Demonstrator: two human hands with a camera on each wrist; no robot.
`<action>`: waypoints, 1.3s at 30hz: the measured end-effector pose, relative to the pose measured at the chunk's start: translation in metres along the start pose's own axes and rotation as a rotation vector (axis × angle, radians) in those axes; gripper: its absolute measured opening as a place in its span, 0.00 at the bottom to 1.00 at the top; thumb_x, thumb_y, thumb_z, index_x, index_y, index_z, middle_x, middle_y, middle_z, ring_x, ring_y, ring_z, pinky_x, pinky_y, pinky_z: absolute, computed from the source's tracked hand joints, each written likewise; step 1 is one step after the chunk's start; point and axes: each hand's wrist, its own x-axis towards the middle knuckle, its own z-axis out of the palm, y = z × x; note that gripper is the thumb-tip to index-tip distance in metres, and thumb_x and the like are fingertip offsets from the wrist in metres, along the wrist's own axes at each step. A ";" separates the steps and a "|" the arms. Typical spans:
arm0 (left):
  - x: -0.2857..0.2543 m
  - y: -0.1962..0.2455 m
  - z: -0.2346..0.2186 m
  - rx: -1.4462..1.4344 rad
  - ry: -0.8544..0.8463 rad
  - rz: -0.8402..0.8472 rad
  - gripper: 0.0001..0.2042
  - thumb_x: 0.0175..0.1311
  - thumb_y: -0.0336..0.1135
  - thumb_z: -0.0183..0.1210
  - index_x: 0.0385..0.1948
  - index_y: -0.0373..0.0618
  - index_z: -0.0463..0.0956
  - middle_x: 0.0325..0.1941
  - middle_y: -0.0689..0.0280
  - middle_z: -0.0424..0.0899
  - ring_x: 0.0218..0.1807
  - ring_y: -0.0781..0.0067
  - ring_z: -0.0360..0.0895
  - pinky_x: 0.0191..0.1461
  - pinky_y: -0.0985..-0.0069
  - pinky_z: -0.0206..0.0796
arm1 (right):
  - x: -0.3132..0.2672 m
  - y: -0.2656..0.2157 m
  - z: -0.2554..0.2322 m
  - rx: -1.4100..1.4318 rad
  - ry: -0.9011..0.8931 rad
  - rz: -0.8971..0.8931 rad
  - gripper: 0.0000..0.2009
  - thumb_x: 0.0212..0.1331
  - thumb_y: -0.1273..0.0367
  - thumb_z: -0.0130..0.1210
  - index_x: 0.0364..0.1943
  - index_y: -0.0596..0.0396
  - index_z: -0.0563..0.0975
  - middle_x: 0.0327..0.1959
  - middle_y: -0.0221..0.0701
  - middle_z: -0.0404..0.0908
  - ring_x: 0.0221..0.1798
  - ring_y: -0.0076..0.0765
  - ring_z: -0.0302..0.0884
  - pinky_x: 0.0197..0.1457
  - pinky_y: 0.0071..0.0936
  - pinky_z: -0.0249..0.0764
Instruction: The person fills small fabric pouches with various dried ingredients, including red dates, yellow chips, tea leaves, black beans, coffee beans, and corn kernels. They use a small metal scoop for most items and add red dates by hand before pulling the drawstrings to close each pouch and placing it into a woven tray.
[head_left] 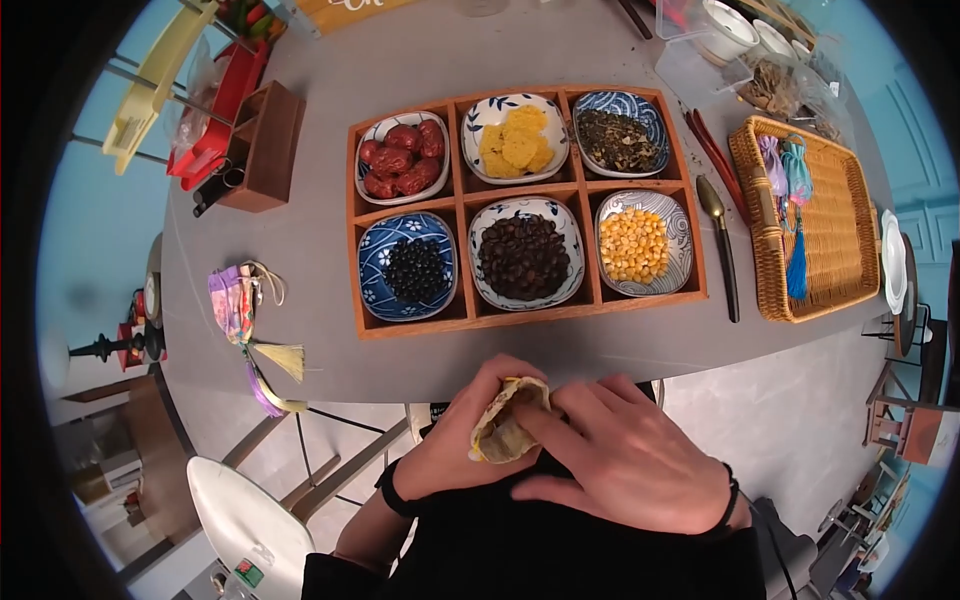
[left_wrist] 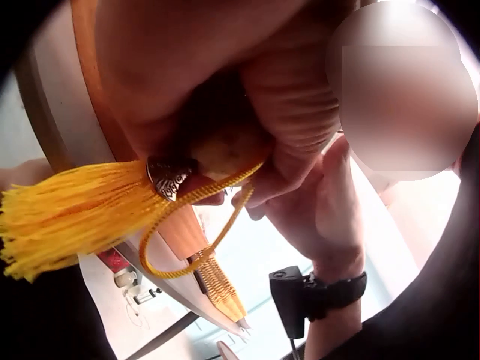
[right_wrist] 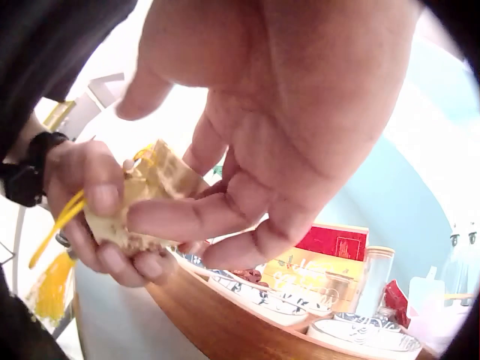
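My left hand (head_left: 440, 455) grips a small pale-gold cloth pouch (head_left: 508, 440), its mouth spread wide and facing up, just past the table's near edge. From that pouch hang a yellow tassel (left_wrist: 82, 214) with a silver-coloured cap and a looped yellow cord (left_wrist: 154, 259). The index finger of my right hand (head_left: 645, 460) reaches into the mouth, hiding part of the inside. In the right wrist view the thumb of this hand stands away and its other fingers extend beside the pouch (right_wrist: 161, 176).
A divided wooden tray (head_left: 530, 318) holds bowls of red dates (head_left: 400, 160), yellow pieces, dried leaves, black beans (head_left: 418, 270), dark brown pieces and corn kernels (head_left: 633, 245). Right of it lie a metal spoon (head_left: 715, 215) and a wicker basket (head_left: 840, 230) with sachets. A purple sachet (head_left: 232, 300) lies left.
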 end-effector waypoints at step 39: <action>0.005 0.001 0.008 0.158 -0.057 0.057 0.29 0.46 0.26 0.72 0.50 0.45 0.65 0.49 0.58 0.72 0.49 0.55 0.76 0.52 0.68 0.70 | -0.037 0.012 -0.020 -0.019 -0.057 -0.205 0.27 0.49 0.62 0.67 0.55 0.51 0.75 0.46 0.35 0.75 0.35 0.37 0.75 0.43 0.30 0.71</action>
